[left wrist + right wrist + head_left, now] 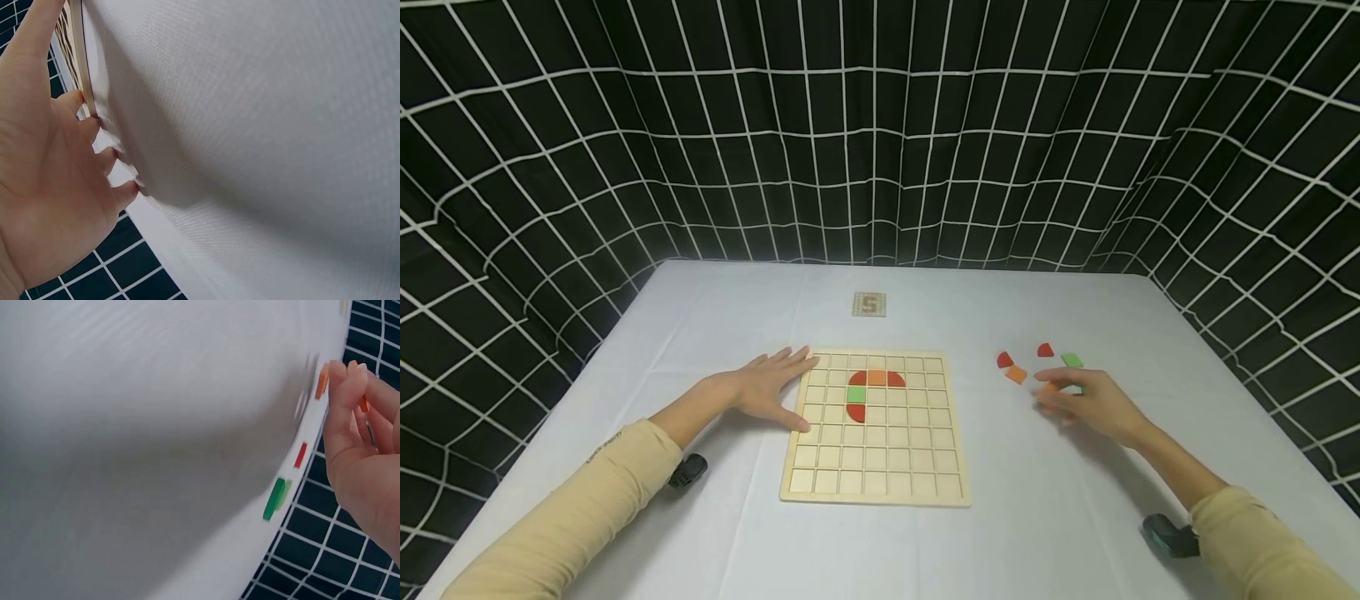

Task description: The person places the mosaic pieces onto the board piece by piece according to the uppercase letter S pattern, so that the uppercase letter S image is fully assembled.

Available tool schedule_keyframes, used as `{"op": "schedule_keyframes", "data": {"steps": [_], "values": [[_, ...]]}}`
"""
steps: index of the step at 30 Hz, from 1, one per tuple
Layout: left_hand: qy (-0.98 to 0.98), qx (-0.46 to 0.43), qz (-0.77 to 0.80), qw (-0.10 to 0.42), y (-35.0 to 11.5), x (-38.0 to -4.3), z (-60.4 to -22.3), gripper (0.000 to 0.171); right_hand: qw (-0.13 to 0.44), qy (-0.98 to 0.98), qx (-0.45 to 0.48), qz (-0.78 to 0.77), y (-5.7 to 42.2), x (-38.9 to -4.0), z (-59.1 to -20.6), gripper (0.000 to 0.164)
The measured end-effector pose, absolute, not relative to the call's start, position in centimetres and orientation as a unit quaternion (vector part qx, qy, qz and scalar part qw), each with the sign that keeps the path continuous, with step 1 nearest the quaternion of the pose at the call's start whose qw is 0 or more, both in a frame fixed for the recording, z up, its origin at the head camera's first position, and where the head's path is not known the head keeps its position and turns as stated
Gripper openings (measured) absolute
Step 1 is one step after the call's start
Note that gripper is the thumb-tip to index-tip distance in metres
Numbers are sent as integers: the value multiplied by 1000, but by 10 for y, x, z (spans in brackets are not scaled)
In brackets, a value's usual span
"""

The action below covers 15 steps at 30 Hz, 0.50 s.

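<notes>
My left hand [767, 392] rests at the left edge of a wooden grid board [887, 483], fingers spread and thumb on its rim. On the board sit an orange square tile [877, 377], a green square tile [857, 395] and red rounded tiles [856, 412]. Over to the right, my right hand [1093, 404] pinches an orange tile [364, 404] between thumb and fingers, above the cloth. Near it lie another orange tile [1016, 374], red tiles [1045, 350] and a light green tile [1072, 360]. A darker green tile [274, 499] shows in the right wrist view.
A small patterned card [869, 304] lies behind the board, marked with a shape like a 5 or S. White cloth [737, 300] covers the table. Black curtains with white grid lines [880, 125] stand around the back and sides.
</notes>
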<state>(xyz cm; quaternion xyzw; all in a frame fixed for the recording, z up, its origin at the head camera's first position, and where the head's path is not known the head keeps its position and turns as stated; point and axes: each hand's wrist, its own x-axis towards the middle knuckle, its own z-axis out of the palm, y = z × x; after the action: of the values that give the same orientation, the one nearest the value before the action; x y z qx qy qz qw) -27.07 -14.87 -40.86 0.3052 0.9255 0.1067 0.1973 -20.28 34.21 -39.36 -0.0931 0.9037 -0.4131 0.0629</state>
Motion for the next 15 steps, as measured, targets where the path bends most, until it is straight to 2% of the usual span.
{"op": "schedule_keyframes", "data": {"steps": [4,11,15], "values": [[925,308,112,194,-149,-270,-409,112,90,888,-76,-445,335,-206,-394,52],[926,304,112,195,-149,-268,-407,111,136,871,8,-471,312,-213,-393,66],[925,306,113,194,-149,-268,-407,112,146,864,28,-481,297,-215,-392,64]]}}
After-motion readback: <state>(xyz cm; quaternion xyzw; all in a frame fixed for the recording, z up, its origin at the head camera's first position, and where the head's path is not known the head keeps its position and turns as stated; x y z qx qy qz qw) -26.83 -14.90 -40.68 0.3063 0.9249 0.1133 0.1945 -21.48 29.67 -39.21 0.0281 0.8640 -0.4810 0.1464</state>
